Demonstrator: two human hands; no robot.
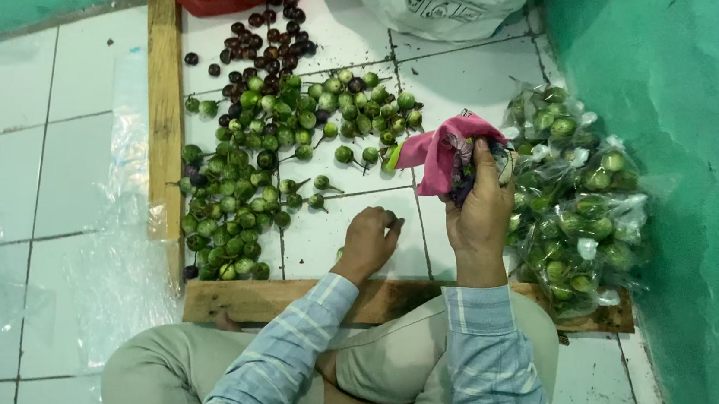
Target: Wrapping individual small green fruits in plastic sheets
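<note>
Pink cloth (438,154) sat clamped in the grip of the right hand (482,211), raised just beside the filled clear bags (581,200) stacked against the green wall (695,127). The left hand (367,244) rested loosely curled, holding nothing, on the tiled floor (78,143). Many loose green fruits (248,192) and dark ones (268,42) still lay unbagged, so the bagging looked partly done.

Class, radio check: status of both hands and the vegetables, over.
Left hand knuckles down on bare tile. Right hand raised, gripping pink cloth. Loose green eggplants left, bagged ones right. Nothing between.
</note>
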